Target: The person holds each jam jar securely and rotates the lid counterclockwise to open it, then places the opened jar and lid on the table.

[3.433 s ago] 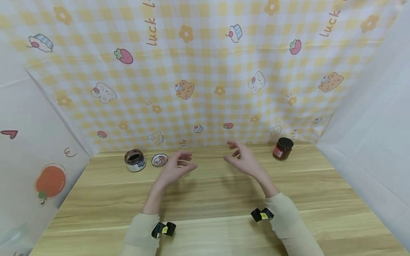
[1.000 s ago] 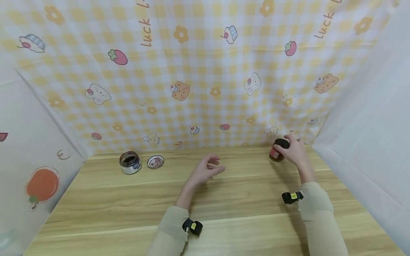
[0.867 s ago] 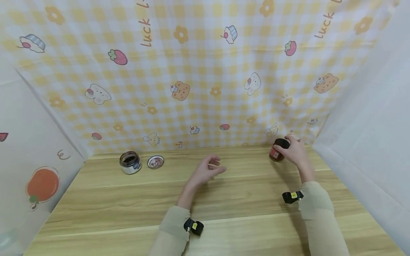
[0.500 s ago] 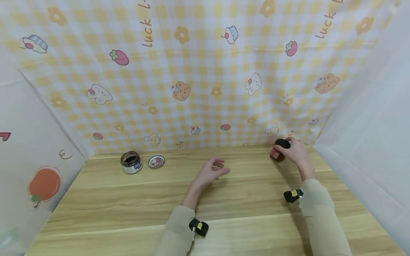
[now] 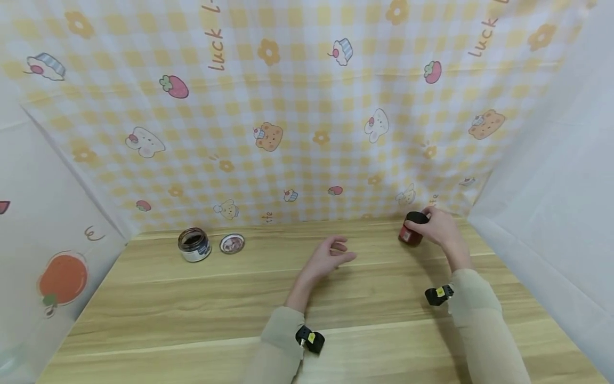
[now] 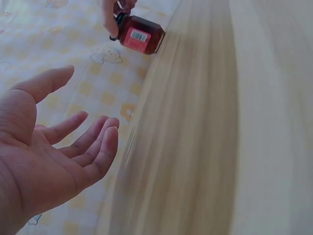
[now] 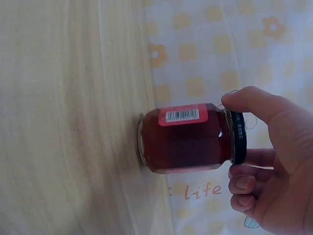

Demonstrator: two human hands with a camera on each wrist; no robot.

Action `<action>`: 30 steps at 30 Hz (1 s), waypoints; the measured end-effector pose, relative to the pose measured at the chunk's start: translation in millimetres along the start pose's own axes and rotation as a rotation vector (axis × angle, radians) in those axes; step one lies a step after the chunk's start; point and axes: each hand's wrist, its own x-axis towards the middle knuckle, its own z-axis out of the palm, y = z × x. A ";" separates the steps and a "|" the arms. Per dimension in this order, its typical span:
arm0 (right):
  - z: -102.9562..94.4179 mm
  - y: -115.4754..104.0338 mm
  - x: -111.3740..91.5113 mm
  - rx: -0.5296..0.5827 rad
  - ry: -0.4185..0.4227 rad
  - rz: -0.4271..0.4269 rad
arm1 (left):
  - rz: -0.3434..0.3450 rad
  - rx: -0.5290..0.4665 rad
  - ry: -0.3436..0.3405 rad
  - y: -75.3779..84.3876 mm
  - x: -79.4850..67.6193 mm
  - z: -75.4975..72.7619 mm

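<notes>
At the back right of the table, my right hand (image 5: 441, 230) grips a glass jar of dark red jam (image 5: 411, 234) by its black lid (image 7: 238, 138), thumb on one side and fingers on the other. A red label with a barcode (image 7: 182, 115) shows on the jar's side. The jar stands upright, its base close to the wooden surface. Nearer the middle, my left hand (image 5: 328, 258) hovers over the table, holding nothing. In the left wrist view its palm (image 6: 44, 171) faces up with fingers loosely bent, and the jam jar (image 6: 142, 35) shows beyond it.
An open glass jar with dark remains inside (image 5: 194, 245) stands at the back left. Beside it a round lid (image 5: 232, 244) lies on the wooden table (image 5: 192, 314). A yellow checked cloth (image 5: 307, 106) hangs behind, with white side sheets (image 5: 547, 160) at both ends.
My right hand went from the middle to the jam jar, took hold of its lid, and has lately shifted it slightly left and nearer. My left hand has moved right.
</notes>
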 end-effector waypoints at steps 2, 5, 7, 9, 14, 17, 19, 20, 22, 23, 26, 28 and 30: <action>-0.2 -2.2 -1.6 -0.013 -0.014 -0.007 | 0.000 -0.014 -0.009 0.7 1.5 4.2; 0.3 -4.2 -3.5 -0.023 -0.020 -0.031 | 0.002 -0.023 -0.023 0.8 4.3 10.4; 0.7 -4.6 -4.7 -0.029 -0.023 -0.048 | 0.003 -0.033 -0.029 1.1 6.2 14.6; 0.8 -5.1 -6.3 -0.033 -0.026 -0.061 | 0.004 -0.029 -0.033 1.7 7.8 19.2; 0.8 -6.9 -11.8 -0.016 -0.037 -0.068 | -0.009 0.004 -0.052 6.5 11.4 31.0; 2.3 -8.9 -15.9 -0.006 -0.035 -0.060 | -0.016 0.009 -0.065 9.8 14.0 37.8; 3.6 -11.0 -18.8 -0.004 -0.037 -0.059 | -0.009 0.012 -0.065 11.4 16.4 42.5; 4.3 -12.3 -20.3 -0.003 -0.041 -0.059 | -0.003 0.014 -0.065 12.0 17.5 44.8; 5.2 -15.2 -23.0 -0.004 -0.046 -0.064 | 0.013 0.029 -0.068 12.8 20.2 49.5; 5.3 -17.2 -24.4 0.000 -0.051 -0.068 | 0.021 0.041 -0.069 13.2 21.5 51.8; 5.1 -22.4 -27.7 0.004 -0.069 -0.077 | 0.035 0.056 -0.077 14.2 25.2 58.8; 5.0 -25.5 -29.5 0.005 -0.079 -0.086 | 0.035 0.072 -0.076 15.2 26.9 63.6; 4.5 -27.9 -31.2 0.007 -0.095 -0.088 | 0.026 0.073 -0.076 16.5 27.5 68.0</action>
